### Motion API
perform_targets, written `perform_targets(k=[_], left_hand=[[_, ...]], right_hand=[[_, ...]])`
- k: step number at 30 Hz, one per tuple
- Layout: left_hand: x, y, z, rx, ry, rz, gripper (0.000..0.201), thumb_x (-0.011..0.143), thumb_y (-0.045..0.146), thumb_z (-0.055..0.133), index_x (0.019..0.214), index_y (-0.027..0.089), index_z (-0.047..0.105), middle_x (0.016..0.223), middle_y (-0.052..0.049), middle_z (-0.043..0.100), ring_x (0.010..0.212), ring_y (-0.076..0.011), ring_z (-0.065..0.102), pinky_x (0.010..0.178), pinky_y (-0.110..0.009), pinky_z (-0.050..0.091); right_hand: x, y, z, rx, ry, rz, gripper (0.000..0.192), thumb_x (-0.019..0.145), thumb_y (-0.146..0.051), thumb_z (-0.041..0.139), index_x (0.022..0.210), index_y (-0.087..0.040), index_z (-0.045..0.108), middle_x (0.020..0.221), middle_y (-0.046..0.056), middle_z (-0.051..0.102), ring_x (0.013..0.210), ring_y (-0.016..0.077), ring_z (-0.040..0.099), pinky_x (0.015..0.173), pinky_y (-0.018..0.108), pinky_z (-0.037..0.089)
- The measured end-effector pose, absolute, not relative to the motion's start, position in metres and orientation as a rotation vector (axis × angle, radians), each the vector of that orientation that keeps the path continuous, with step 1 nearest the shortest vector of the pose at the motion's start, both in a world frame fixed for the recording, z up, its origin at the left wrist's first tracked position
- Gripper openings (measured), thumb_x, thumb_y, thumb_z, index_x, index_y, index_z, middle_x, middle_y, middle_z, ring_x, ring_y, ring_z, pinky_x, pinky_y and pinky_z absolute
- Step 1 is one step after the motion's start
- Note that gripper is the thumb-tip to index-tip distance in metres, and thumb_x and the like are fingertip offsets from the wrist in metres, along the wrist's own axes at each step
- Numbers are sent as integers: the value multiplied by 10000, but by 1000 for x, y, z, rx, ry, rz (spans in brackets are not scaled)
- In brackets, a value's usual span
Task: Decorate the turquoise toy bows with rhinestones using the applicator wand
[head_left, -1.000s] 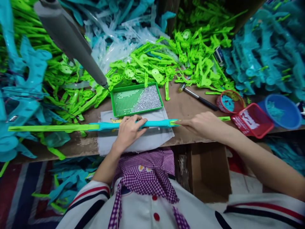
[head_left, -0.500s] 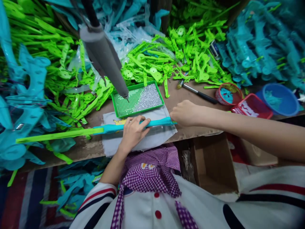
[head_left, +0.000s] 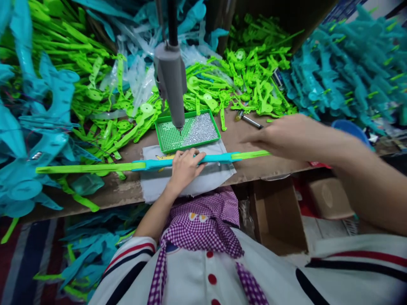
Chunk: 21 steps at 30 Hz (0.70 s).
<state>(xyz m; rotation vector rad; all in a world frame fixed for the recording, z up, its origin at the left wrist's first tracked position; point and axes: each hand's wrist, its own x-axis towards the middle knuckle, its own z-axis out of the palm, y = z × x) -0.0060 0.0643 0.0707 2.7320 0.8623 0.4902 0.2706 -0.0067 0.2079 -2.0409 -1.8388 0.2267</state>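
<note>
My left hand [head_left: 186, 170] is closed over a long, narrow blue plastic piece [head_left: 219, 158] lying across a white cloth [head_left: 155, 186]. A bright green plastic arm [head_left: 92, 168] sticks out from its left end, and another green arm [head_left: 251, 155] from its right end. My right hand [head_left: 282, 137], smeared by motion, is just above the tip of that right arm; whether it touches it I cannot tell. Behind the piece, a grey electric screwdriver [head_left: 173, 84] hangs tip down over a green tray [head_left: 162, 144] of small silver screws [head_left: 202, 129].
Loose green plastic parts [head_left: 260, 80] heap up behind the tray. Blue plastic pieces pile at the left [head_left: 25, 161] and at the right [head_left: 337, 76]. A hammer [head_left: 252, 122] lies partly behind my right hand. Below the table edge stands an open cardboard box [head_left: 280, 216].
My right hand has moved right and up from the blue piece's right end, and a green arm now shows there. The screwdriver has swung right and hangs more upright. My left hand still holds the piece.
</note>
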Motion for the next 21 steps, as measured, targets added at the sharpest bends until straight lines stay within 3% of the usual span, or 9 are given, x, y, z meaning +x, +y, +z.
perform_targets(k=[3, 5, 12, 18, 21], left_hand=[[-5, 67, 71, 2700, 868, 497, 211, 933, 332, 664, 1133, 266, 667, 1090, -53, 694, 944, -250, 639, 797, -381, 377], [-5, 69, 70, 2685, 862, 498, 204, 937, 336, 659, 1126, 259, 667, 1068, -58, 692, 935, -250, 639, 792, -380, 379], [-6, 72, 70, 2712, 779, 528, 205, 954, 322, 630, 1141, 243, 661, 1060, -73, 696, 930, -255, 643, 800, -395, 385], [-7, 70, 70, 2717, 782, 523, 215, 953, 307, 623, 1157, 248, 661, 1066, -80, 706, 917, -252, 644, 803, -400, 390], [-9, 67, 70, 2745, 800, 530, 211, 943, 308, 641, 1145, 254, 667, 1056, -74, 715, 903, -242, 649, 802, -393, 389]], right_hand=[[272, -27, 230, -1980, -1993, 390, 260, 864, -474, 694, 1009, -267, 757, 635, -21, 613, 560, 106, 478, 584, 277, 331], [262, -44, 215, -2007, -1780, 390, 304, 919, -482, 612, 1061, -240, 729, 668, -14, 615, 551, 105, 475, 550, 274, 327], [187, -56, 118, -1840, -758, 46, 196, 970, -436, 531, 1067, -268, 509, 759, -32, 566, 589, 116, 533, 576, 279, 432], [178, 21, 136, -1542, -726, 46, 226, 974, -496, 480, 1090, -313, 415, 839, -20, 500, 547, 91, 456, 485, 239, 398], [193, 10, 136, -1508, -625, -55, 306, 931, -575, 523, 930, -287, 421, 731, -45, 394, 477, 77, 335, 412, 216, 319]])
